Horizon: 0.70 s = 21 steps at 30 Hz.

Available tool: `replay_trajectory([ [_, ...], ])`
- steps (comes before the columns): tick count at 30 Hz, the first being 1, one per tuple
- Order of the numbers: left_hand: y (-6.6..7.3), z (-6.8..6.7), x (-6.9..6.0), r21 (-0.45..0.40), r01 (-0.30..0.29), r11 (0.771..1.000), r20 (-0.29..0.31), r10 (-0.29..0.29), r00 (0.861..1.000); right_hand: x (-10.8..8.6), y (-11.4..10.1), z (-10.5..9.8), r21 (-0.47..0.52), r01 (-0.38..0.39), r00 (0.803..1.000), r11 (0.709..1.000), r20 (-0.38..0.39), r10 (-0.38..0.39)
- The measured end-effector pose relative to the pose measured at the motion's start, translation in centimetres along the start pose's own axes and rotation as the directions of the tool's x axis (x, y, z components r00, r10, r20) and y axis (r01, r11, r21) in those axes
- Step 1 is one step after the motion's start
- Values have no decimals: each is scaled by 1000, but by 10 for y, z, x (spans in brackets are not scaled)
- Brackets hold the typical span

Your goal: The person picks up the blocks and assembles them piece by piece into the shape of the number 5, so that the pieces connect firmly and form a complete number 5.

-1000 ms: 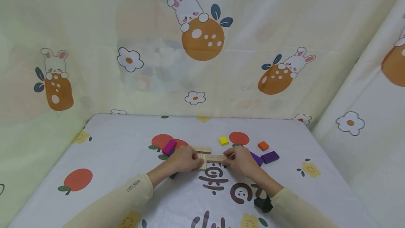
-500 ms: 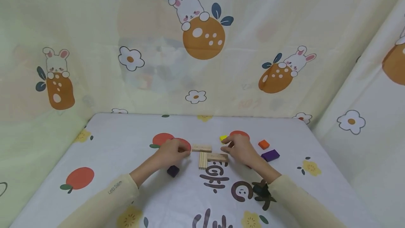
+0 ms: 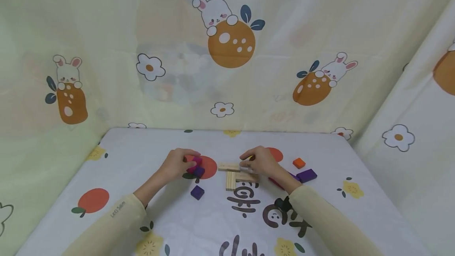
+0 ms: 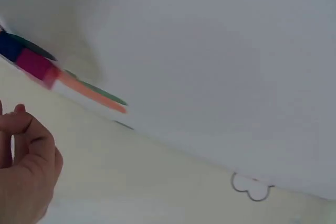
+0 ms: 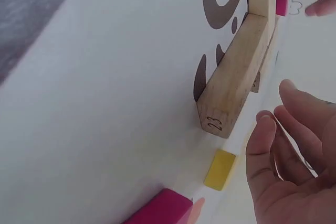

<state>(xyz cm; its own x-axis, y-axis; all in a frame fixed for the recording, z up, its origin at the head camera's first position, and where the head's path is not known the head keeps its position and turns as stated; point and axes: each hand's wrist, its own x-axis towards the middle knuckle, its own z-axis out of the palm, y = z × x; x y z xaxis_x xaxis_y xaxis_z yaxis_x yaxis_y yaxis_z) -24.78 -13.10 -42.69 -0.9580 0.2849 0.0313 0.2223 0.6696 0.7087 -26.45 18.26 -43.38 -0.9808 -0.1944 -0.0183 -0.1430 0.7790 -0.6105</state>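
My left hand (image 3: 174, 164) hovers at the left with thumb and fingers parted around the outline of a magenta block (image 3: 197, 161). In the left wrist view a space shows between that hand and the magenta block (image 4: 35, 65). A small dark blue block (image 3: 198, 172) sits against the magenta one. Three plain wooden blocks lie mid-table: one pointing toward me (image 3: 230, 181), one sideways (image 3: 249, 177) and one farther back (image 3: 227, 167). Over the wooden blocks' right end, my right hand (image 3: 264, 162) holds nothing, its fingers loosely bent.
A dark purple block (image 3: 197, 192) lies nearer me on the left. To the right are an orange block (image 3: 299, 163), a purple block (image 3: 307, 176) and a dark red block (image 3: 275, 183) partly under my forearm. A yellow block (image 5: 220, 170) is mostly hidden behind my right hand.
My left hand has let go of the near wooden block and moved left to the magenta block. My right hand has left the sideways wooden block and shifted slightly back.
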Motion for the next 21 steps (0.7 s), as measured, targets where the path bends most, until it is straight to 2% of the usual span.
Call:
replay_trajectory([
  [3,-10,-5,4,11,-12,1000,49,11,999,3,0,3,12,-5,1000,1000,20,5],
  [6,-22,-9,9,38,-57,998,112,52,992,5,0,7,18,-12,999,1000,33,11],
  [10,-35,-14,14,31,-143,989,206,133,969,7,-1,10,7,-23,999,1000,44,23],
  [13,-40,-17,16,14,-180,984,269,170,948,8,-3,10,2,-24,998,1000,56,24],
  [16,-42,-18,16,22,-185,982,300,170,939,8,-3,10,-4,-14,998,1000,66,14],
  [21,-42,-15,20,79,-242,967,322,205,924,10,-2,10,-21,11,997,1000,78,-10],
])
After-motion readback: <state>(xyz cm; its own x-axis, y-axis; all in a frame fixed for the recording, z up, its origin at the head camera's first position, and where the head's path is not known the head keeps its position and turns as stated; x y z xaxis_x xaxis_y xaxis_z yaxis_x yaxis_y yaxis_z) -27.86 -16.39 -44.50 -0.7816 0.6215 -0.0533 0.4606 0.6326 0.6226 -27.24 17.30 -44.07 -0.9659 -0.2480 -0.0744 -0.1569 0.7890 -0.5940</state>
